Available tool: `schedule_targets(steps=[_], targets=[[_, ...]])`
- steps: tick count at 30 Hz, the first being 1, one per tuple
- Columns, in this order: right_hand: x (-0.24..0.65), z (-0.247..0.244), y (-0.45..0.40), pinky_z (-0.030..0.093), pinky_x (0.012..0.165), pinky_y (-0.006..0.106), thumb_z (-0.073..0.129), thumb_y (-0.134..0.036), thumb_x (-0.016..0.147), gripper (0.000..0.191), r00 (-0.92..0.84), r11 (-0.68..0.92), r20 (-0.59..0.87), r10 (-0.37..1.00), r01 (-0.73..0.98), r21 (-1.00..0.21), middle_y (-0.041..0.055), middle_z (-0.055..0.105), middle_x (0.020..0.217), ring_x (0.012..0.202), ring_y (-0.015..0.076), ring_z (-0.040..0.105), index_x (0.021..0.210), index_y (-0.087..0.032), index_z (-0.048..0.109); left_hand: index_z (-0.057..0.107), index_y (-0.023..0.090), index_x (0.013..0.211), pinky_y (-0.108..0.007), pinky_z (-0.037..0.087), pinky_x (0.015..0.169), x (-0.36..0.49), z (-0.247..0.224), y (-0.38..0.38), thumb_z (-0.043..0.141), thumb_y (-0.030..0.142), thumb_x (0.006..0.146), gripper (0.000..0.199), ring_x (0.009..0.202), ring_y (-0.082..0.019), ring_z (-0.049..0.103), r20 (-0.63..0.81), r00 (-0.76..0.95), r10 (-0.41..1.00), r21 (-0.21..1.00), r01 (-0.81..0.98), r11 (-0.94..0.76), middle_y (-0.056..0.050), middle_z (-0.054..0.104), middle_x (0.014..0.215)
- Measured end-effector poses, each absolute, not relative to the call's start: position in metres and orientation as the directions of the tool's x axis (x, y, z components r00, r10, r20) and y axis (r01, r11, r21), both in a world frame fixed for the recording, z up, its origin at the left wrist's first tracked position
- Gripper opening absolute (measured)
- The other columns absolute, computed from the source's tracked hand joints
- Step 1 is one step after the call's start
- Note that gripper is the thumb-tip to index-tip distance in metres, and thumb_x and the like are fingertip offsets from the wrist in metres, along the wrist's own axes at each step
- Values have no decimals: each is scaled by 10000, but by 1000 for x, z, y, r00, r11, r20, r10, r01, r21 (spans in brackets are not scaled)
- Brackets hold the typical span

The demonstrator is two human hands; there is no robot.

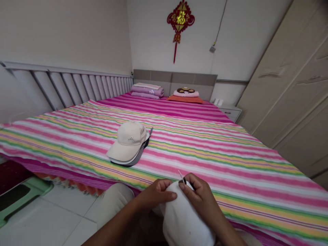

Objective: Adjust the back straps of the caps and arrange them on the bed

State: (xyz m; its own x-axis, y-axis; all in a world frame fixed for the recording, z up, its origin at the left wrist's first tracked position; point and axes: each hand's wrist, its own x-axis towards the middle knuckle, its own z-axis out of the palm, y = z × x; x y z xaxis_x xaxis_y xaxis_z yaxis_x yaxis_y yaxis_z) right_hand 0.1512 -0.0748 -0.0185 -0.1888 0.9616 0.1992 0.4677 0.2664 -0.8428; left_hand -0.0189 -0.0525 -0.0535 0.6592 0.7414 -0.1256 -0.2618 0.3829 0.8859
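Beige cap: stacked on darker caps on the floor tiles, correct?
No, the surface is wrong. The beige cap is stacked on darker caps, but they lie on the striped bedspread, not the floor tiles. The head view shows this.

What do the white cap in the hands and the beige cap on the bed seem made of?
The white cap looks like soft, matte cotton-type fabric: it shows no sheen and gives under the fingers. The beige cap looks like similar matte woven fabric, with stitched panel seams; the exact fibre can't be told.
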Motion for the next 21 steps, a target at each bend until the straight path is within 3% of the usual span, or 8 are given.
schedule_targets(steps=[4, 7, 9, 15, 21], targets=[[154, -22, -73, 269, 452, 203, 606, -449, 676, 339, -289, 17, -7, 957, 83, -996, -60, 380, 568, 493, 80, 326, 656, -190, 389, 621, 103, 692, -196, 361, 526, -20, -63, -53, 707, 292, 594, 230, 514, -81, 504, -116, 587, 801, 855, -352, 382, -20, 599, 599], [156, -23, -73, 197, 397, 192, 628, -435, 662, 325, -459, -222, -93, 884, -237, -946, -87, 359, 482, 400, 52, 240, 716, -187, 425, 620, 104, 668, -196, 364, 526, -20, -65, -52, 718, 267, 579, 210, 502, -78, 506, -115, 556, 823, 794, -447, 413, -16, 596, 575], [156, -23, -72, 158, 383, 189, 617, -387, 693, 271, -450, -266, -90, 889, -346, -900, -96, 318, 438, 381, 43, 201, 700, -173, 451, 626, 104, 686, -205, 377, 542, -20, -65, -50, 717, 252, 580, 204, 521, -87, 525, -105, 557, 824, 765, -484, 425, -25, 609, 596], [150, -19, -74, 117, 363, 185, 621, -343, 697, 237, -342, -266, -157, 927, -299, -916, -89, 338, 424, 355, 30, 189, 649, -158, 481, 633, 96, 733, -208, 392, 525, -19, -61, -49, 718, 202, 575, 208, 528, -101, 552, -73, 610, 789, 797, -440, 414, -38, 626, 621], [162, -19, -65, 145, 367, 181, 609, -350, 681, 235, -145, -112, -91, 985, -140, -984, -95, 300, 416, 370, 38, 202, 618, -163, 481, 643, 128, 646, -190, 410, 498, -21, -51, -51, 749, 154, 485, 194, 489, -91, 557, -55, 542, 839, 644, -623, 444, -6, 633, 566]])
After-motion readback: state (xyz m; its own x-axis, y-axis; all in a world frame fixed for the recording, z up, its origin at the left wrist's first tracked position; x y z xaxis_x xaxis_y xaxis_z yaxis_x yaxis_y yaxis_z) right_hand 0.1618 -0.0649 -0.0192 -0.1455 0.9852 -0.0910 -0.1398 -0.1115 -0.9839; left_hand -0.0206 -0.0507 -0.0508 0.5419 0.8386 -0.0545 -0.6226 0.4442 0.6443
